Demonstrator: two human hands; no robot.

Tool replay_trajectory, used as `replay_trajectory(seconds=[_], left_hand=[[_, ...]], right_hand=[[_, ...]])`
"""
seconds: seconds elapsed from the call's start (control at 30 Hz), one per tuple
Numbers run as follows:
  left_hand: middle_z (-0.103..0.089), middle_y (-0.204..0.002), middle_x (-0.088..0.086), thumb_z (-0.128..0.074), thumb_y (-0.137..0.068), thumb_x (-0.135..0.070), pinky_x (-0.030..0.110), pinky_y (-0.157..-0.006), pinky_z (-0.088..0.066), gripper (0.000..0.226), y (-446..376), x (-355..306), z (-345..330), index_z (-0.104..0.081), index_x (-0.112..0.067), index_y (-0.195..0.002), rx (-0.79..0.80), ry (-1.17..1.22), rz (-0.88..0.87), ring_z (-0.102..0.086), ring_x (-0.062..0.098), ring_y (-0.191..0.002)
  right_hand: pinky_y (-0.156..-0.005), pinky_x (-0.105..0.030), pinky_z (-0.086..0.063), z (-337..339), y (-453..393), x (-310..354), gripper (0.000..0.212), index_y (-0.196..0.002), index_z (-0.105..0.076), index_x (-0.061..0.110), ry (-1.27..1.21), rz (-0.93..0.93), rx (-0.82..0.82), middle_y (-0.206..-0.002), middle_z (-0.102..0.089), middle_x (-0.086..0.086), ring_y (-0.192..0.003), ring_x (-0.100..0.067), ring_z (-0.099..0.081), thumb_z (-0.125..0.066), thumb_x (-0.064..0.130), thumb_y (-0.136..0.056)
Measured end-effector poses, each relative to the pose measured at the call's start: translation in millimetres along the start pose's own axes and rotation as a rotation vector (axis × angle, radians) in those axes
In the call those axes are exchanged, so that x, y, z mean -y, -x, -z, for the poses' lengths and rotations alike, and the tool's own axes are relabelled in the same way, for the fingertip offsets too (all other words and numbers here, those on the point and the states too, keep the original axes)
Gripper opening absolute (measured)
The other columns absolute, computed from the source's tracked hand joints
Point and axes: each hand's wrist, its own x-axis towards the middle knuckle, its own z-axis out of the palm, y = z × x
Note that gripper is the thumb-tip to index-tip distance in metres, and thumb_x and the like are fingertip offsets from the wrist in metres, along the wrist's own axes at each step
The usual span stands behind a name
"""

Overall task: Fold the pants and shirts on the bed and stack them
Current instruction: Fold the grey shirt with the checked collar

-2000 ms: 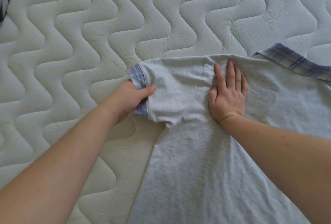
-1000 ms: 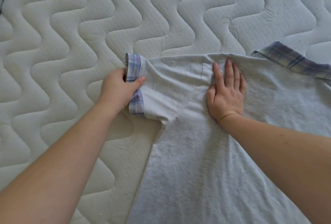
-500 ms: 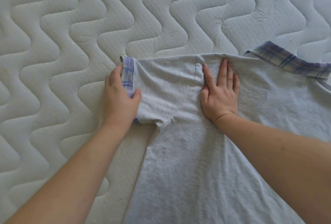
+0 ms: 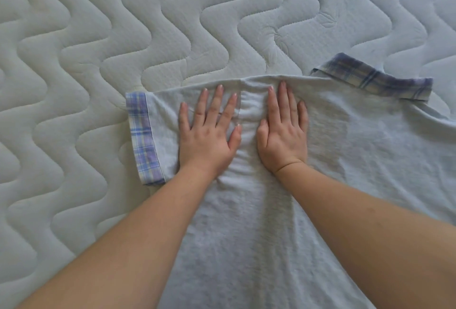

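A light grey short-sleeved shirt lies spread flat on the bed, its plaid collar at the upper right. The left sleeve is laid out flat, and its blue plaid cuff points left. My left hand presses flat on that sleeve with fingers spread. My right hand lies flat beside it on the shoulder, fingers straight and close together. Small wrinkles bunch in the cloth between the two hands. The shirt's lower hem and right side run out of view.
The quilted white mattress with its wavy stitching fills the left and far part of the view, bare around the shirt.
My left hand has let go of the plaid cuff and slid right onto the sleeve, now lying flat. The sleeve is spread out. My right hand stays pressed on the shoulder.
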Motion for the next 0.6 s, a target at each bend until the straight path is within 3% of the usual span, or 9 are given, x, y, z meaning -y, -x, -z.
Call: replay_trajectory(seconds=[0.23,0.47,0.6], left_hand=[[-0.010,-0.166,0.004,-0.027,-0.095,-0.054,0.064,-0.117,-0.010,0.067,-2,-1,-14,-0.011,-0.035,-0.158,-0.092,-0.028,-0.032,-0.008,0.030,-0.153],[-0.005,-0.167,0.004,-0.023,-0.094,-0.056,0.064,-0.116,-0.008,0.067,-5,-4,-8,-0.009,-0.039,-0.157,0.003,-0.091,-0.007,-0.004,0.030,-0.153],[0.016,-0.165,-0.001,-0.010,-0.092,-0.059,0.060,-0.118,0.004,0.067,-7,-6,4,0.012,-0.043,-0.153,0.142,-0.132,0.011,0.016,0.023,-0.151]], right_hand=[[-0.122,-0.043,0.004,-1,-1,0,0.069,-0.157,-0.010,0.024,0.045,0.001,0.050,-0.165,-0.004,-0.007,-0.152,-0.019,-0.002,-0.028,0.038,-0.093],[-0.121,-0.044,0.007,0,-4,0,0.070,-0.157,-0.003,0.027,0.057,-0.001,0.115,-0.165,0.004,-0.004,-0.151,-0.016,0.005,-0.024,0.041,-0.092],[-0.119,-0.040,0.015,13,-11,-1,0.068,-0.156,0.002,0.029,-0.037,0.016,0.227,-0.164,0.013,-0.001,-0.150,-0.012,0.014,-0.027,0.038,-0.096]])
